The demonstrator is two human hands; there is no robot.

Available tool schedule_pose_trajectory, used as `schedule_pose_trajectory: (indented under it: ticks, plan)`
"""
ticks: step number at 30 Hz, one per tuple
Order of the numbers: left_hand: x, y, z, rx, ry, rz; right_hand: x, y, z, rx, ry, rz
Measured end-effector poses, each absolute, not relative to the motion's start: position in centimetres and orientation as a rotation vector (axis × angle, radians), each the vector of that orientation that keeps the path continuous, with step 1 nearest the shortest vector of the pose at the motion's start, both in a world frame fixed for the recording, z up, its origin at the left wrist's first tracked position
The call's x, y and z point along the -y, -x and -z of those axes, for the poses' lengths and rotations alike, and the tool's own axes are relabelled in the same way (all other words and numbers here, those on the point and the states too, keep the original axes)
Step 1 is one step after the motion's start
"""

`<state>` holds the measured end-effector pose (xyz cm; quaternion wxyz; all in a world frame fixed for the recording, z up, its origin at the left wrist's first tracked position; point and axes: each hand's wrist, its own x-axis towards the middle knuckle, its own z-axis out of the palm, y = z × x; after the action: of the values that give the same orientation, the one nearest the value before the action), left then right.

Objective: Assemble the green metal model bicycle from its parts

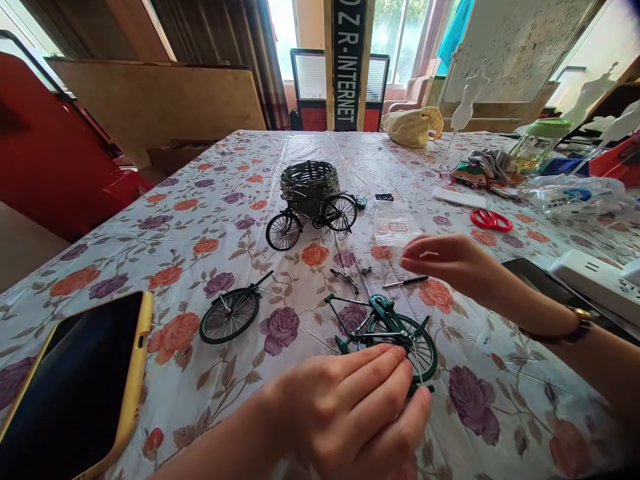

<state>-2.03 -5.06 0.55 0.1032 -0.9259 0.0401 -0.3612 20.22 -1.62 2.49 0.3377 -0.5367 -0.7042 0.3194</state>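
Observation:
My left hand (pixel 355 400) grips a green model bicycle frame (pixel 385 327) near the table's front, its fingers over the spoked rear wheel (pixel 419 348). My right hand (pixel 450 259) hovers above the cloth, pinching a tiny silver piece (pixel 427 254). Just below it lies a small black-handled screwdriver (pixel 406 281). To the left are a loose black front wheel with fork (pixel 230 315) and small metal parts (pixel 345 278). Farther back stands a model bicycle with a woven basket (pixel 310 193).
A floral tablecloth (pixel 150 267) covers the table. A yellow-cased phone (pixel 75 387) lies at front left, and a white power strip (pixel 597 283) at right. Red scissors (pixel 491 220), a clear plastic bag (pixel 395 223) and piled fabric (pixel 485 167) lie farther back.

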Motion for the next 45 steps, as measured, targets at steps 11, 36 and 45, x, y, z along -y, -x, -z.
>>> schedule_pose_trajectory:
  ticks: [11,36,45]
  plan:
    - [4.9,1.6,0.0,-0.164,2.681,1.163,7.4,-18.5,-1.9,1.599,1.398,-1.173]
    - [5.3,2.0,-0.4,-0.069,2.756,1.082,8.1,-18.1,-1.5,1.817,1.42,-0.823]
    - [5.1,1.8,-0.5,-0.107,2.735,1.071,8.6,-17.8,-0.8,2.053,1.298,-0.287]
